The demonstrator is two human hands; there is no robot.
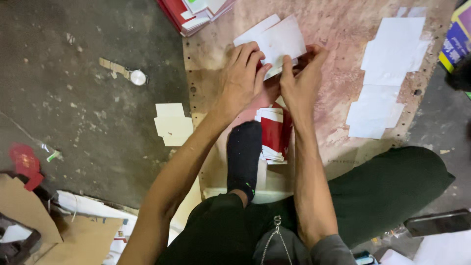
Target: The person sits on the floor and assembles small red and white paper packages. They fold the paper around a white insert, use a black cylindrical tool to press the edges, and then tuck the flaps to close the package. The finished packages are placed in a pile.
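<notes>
A white card blank [277, 41], die-cut with flaps, lies under both hands on a worn pinkish board [338, 29] set on the floor. The left hand [243, 78] presses down on its lower left edge, fingers curled and closed over the card and a bit of red beneath it. The right hand [301, 78] pinches the card's lower right edge, thumb and fingers closed on it. The two hands touch each other at the card's lower edge.

Just below the hands, nearer the person, sits a stack [274, 135] of red and white blanks, standing on the board between the forearms. A foot in a black sock [244, 157] rests on the board right beside that stack, on its left. The person sits with legs in dark trousers [387, 196] folded at the board's near edge.

To the right on the board lie more white blanks [387, 73], spread flat in an overlapping row, well apart from the hands. At the top edge another red and white pile [196, 14] lies partly out of view.

Left of the board, on the grey floor [73, 108], lie two pale blanks [171, 125], and farther up a wristwatch [132, 74]. Brown cardboard [29, 206] fills the lower left corner, with a red scrap [24, 162] above it.
</notes>
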